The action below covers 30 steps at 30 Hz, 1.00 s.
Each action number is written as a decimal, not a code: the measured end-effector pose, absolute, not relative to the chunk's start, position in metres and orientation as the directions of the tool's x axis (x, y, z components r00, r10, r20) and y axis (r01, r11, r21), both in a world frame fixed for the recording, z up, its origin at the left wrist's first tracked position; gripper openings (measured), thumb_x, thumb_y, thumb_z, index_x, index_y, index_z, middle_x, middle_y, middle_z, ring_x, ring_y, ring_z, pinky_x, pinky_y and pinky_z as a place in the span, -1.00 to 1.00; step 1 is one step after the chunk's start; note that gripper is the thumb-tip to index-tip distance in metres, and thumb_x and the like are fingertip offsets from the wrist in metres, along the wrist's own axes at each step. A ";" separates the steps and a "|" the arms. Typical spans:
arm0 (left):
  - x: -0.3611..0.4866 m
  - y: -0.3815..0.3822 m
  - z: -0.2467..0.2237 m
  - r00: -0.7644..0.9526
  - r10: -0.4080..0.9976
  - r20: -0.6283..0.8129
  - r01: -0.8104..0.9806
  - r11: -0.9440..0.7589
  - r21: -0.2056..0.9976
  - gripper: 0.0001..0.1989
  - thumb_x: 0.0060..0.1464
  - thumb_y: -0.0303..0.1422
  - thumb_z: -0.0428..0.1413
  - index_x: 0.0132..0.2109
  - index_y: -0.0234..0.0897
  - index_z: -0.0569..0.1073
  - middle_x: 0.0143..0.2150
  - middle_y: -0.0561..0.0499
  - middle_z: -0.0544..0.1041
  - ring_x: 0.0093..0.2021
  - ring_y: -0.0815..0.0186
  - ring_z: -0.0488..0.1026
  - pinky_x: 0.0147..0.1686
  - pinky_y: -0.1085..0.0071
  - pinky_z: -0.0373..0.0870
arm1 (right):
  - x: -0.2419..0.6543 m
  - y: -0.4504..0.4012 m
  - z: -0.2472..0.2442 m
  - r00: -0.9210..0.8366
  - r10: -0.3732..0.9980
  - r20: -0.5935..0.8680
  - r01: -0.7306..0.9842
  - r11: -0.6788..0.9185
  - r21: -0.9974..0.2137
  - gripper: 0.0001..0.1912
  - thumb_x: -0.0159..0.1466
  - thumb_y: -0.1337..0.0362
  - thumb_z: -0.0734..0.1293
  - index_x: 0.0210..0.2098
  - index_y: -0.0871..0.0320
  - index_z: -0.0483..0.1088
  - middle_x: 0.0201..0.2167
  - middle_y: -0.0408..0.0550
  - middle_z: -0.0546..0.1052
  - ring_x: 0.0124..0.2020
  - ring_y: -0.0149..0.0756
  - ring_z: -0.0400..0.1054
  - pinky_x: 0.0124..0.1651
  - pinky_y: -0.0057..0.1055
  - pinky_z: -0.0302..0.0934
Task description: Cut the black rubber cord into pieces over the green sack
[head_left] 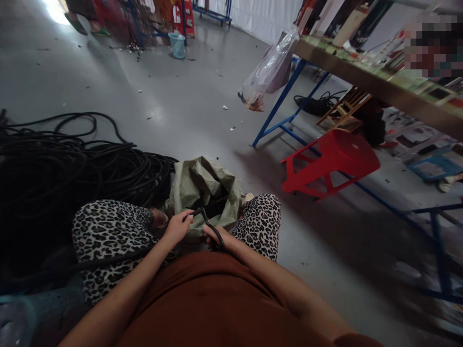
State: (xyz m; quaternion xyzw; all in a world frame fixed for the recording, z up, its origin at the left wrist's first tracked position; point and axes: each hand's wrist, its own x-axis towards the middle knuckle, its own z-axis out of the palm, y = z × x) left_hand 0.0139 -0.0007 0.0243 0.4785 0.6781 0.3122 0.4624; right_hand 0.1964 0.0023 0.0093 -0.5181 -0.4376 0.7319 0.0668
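My left hand (180,225) is closed on a short black piece of cord (197,212), whose end points right over the sack. Black-handled scissors (215,233) are in my right hand (217,236), their metal blades close to the end of that cord. Below both hands, between my knees, an olive woven sack (231,185) stands with its mouth open and dark contents inside. A large heap of black cord (83,164) lies on the floor at the left.
A red stool (347,152) stands at the right beside a blue-legged table (379,72). A plastic bag (269,62) hangs from its corner. Farther back are a light blue basket (177,46) and small scraps on the floor. A person is partly visible at the right.
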 end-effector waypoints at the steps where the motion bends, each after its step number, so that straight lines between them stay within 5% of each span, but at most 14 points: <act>1: 0.014 -0.001 0.024 -0.116 0.938 -0.327 0.358 0.347 0.867 -0.55 -0.06 -0.19 -0.06 -0.07 -0.35 0.42 -0.49 0.05 0.48 -0.65 0.44 0.29 -0.61 0.49 0.26 | 0.197 0.002 0.008 -0.467 0.553 -0.690 0.357 -0.596 -0.719 -0.47 0.12 -0.17 0.18 -0.41 0.24 0.29 -0.66 -0.17 0.34 -0.65 -0.46 0.28 -0.56 -0.55 0.18; 21: 0.018 -0.005 0.028 -0.049 0.930 -0.363 0.446 0.346 0.825 -0.55 -0.04 -0.20 -0.08 -0.07 -0.34 0.44 -0.46 0.04 0.51 -0.65 0.44 0.29 -0.59 0.48 0.28 | 0.192 0.003 0.013 -0.472 0.527 -0.707 0.370 -0.610 -0.701 -0.56 0.18 -0.06 0.18 -0.44 0.25 0.29 -0.58 -0.09 0.36 -0.60 -0.44 0.27 -0.52 -0.51 0.15; 30: 0.018 -0.006 0.030 -0.021 0.962 -0.274 0.582 0.234 0.779 -0.62 -0.04 -0.24 -0.04 -0.12 -0.27 0.50 -0.33 -0.01 0.57 -0.33 0.29 0.47 -0.30 0.39 0.38 | 0.192 0.003 0.011 -0.473 0.540 -0.696 0.414 -0.561 -0.717 -0.49 0.16 -0.13 0.16 -0.42 0.26 0.30 -0.59 -0.11 0.34 -0.61 -0.46 0.24 -0.52 -0.51 0.14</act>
